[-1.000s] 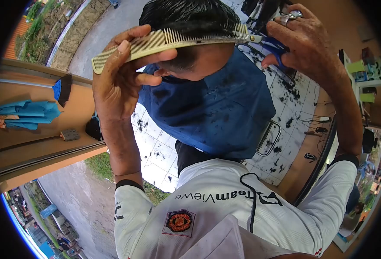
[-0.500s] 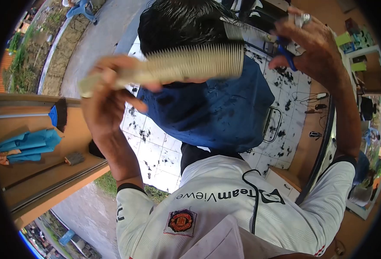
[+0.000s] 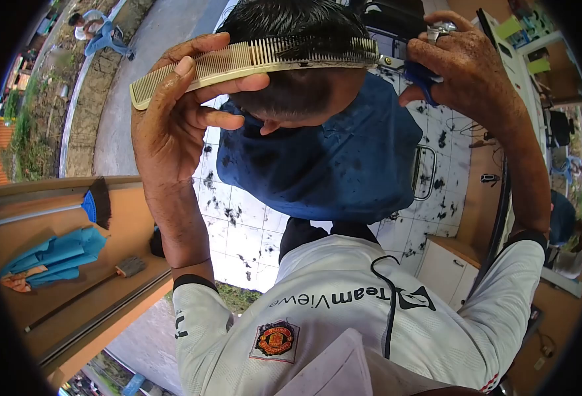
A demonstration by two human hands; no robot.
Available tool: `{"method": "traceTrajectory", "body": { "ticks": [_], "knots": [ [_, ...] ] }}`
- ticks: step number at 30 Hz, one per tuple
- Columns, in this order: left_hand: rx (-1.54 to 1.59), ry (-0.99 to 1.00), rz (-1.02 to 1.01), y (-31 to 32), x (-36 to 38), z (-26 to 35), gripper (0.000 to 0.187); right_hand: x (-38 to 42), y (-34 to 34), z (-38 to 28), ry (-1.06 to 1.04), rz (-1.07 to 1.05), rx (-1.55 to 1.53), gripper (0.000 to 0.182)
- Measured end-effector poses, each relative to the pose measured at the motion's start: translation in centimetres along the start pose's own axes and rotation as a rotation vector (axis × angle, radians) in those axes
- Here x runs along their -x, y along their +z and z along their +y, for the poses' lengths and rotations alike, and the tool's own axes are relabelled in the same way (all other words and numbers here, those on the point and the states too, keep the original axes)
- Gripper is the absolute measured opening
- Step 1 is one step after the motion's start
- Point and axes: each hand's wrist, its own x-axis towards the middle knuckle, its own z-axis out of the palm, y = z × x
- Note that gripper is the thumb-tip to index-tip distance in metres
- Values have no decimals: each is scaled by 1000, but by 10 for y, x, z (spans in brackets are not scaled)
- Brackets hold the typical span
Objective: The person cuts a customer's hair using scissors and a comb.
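Note:
My left hand [image 3: 172, 125] grips a long cream comb [image 3: 238, 63] by its handle end. The comb lies flat against the dark hair [image 3: 297, 26] of a seated person, teeth lifting a strip of hair. My right hand [image 3: 462, 66], with a ring on one finger, holds blue-handled scissors [image 3: 410, 69]. The blades run along the comb's upper edge at its right end. The seated person wears a blue cape [image 3: 324, 158] flecked with cut hair.
White floor tiles [image 3: 238, 231] strewn with hair clippings lie below the cape. A wooden wall at left carries a blue broom [image 3: 93, 201], a brush [image 3: 129, 267] and a blue cloth [image 3: 60, 254]. Shelves and cables stand at right. Another person crouches outside, top left.
The comb swept down and blurred half a second ago, then came back up flat onto the hair. The scissors returned to the comb's edge. The view has tilted slightly.

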Motion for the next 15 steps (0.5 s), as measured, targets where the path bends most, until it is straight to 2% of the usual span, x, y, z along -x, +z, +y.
{"method": "traceTrajectory", "body": {
  "ticks": [1,2,4,6,8,9,11,12,13,15],
  "knots": [
    [21,3,-25,-2,-2,1,48,-6,-6,-7,19,85,20,62],
    [42,6,-50,-4,-4,1,48,-8,-11,-8,31,82,24,62],
    [44,10,-73,-8,-9,2,48,-12,-22,-7,38,-177,-70,44],
    [46,14,-93,-13,-12,3,48,-13,-32,-17,110,-203,-93,43],
    [99,111,-12,-19,-12,3,44,-11,-27,-24,183,-225,-117,42],
    [101,106,-21,-25,-10,2,44,-3,-10,-25,192,9,-75,48],
    [146,126,-109,-44,0,-2,40,17,6,-29,208,240,-24,56],
    [58,-24,-165,-56,4,-3,36,32,8,-31,335,71,-2,56],
    [-117,-133,-312,-60,9,-3,35,36,10,-32,355,17,10,58],
    [-420,-232,-281,-47,9,-1,44,41,13,-35,391,-94,35,61]
  ]
}}
